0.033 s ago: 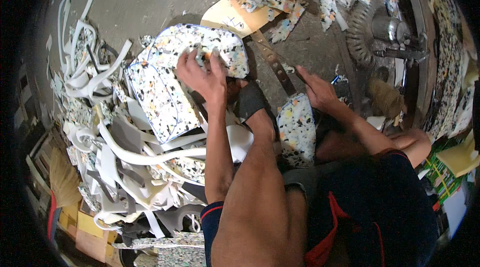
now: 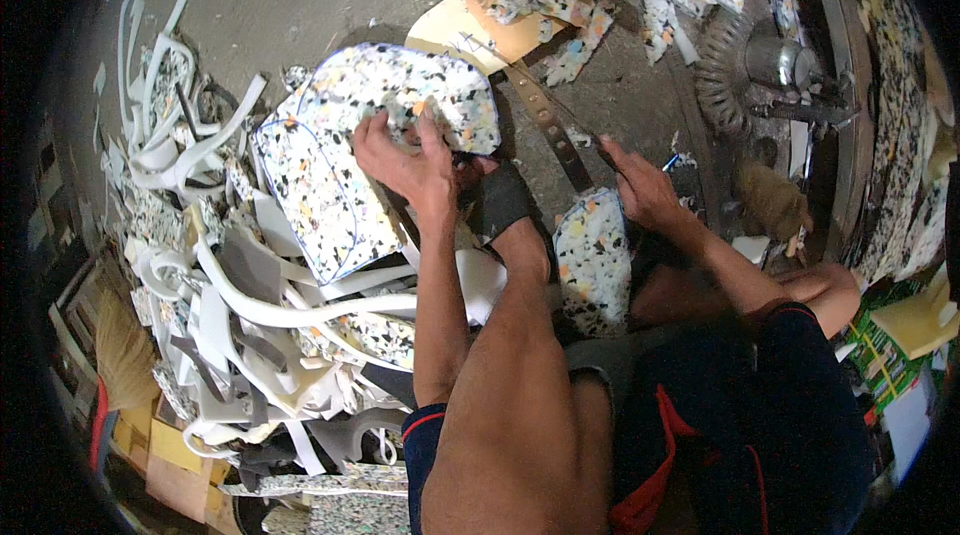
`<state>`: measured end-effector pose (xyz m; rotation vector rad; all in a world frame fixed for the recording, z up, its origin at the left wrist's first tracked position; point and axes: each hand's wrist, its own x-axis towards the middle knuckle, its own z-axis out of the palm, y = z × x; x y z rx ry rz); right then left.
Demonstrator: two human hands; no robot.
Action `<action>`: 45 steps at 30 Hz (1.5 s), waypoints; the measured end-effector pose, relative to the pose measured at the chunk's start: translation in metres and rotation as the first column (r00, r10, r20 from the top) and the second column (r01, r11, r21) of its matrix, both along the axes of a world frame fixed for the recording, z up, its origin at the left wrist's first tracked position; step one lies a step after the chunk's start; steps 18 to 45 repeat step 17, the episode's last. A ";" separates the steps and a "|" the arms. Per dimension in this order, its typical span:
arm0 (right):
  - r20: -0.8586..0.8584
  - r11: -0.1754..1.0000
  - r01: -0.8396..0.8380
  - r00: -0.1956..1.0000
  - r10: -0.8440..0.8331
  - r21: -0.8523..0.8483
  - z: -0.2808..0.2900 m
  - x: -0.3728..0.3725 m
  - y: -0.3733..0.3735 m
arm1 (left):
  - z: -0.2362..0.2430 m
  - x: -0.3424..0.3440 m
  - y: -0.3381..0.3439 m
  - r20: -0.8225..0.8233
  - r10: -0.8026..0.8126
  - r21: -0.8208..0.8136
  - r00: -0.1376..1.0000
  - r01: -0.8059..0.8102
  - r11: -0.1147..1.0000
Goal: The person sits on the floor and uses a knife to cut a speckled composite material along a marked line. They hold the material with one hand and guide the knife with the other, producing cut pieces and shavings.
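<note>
My left hand [image 2: 415,165] has bent fingers gripping the near edge of a speckled foam pad [image 2: 350,75] with a blue outline. Another blue-marked speckled foam piece [image 2: 320,190] lies beside it, left of my wrist. My right hand [image 2: 650,190] is closed around the end of a long, thin, dark blade-like tool [image 2: 565,113], which points up and left toward a tan board [image 2: 455,25]. Beneath the tool lies a brown strip with holes [image 2: 545,125]. A rounded speckled foam piece [image 2: 592,260] stands near my right wrist.
White and grey foam offcuts [image 2: 260,305] are heaped on the left. Speckled scraps [image 2: 585,45] lie at the far side. A metal machine with a coiled hose [image 2: 720,75] stands at the right. A broom [image 2: 125,355] is at the lower left. My foot [image 2: 505,200] is beside the pad.
My right hand has shifted slightly, its fingers now wrapped around the tool's end, and the thin tool reaches over the tan board. My left hand and the foam pad stay nearly in place.
</note>
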<state>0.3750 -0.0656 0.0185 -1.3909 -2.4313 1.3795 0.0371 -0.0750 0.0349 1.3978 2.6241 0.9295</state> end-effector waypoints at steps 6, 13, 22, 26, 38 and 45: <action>0.054 1.000 0.010 0.998 -0.011 0.012 0.015 -0.035 -0.013 | -0.010 0.021 -0.020 0.781 0.377 -0.172 0.498 -0.409 0.896; 0.207 0.956 0.185 0.950 -0.233 0.228 0.022 -0.024 0.017 | -0.002 0.017 -0.005 0.889 0.369 -0.185 0.271 -0.524 0.831; 0.117 0.814 0.193 0.946 -0.304 0.548 0.037 -0.023 0.032 | -0.022 -0.002 -0.014 0.991 0.125 -0.134 -0.047 -0.388 0.912; 0.117 0.814 0.193 0.946 -0.304 0.548 0.037 -0.023 0.032 | -0.022 -0.002 -0.014 0.991 0.125 -0.134 -0.047 -0.388 0.912; 0.117 0.814 0.193 0.946 -0.304 0.548 0.037 -0.023 0.032 | -0.022 -0.002 -0.014 0.991 0.125 -0.134 -0.047 -0.388 0.912; 0.117 0.814 0.193 0.946 -0.304 0.548 0.037 -0.023 0.032 | -0.022 -0.002 -0.014 0.991 0.125 -0.134 -0.047 -0.388 0.912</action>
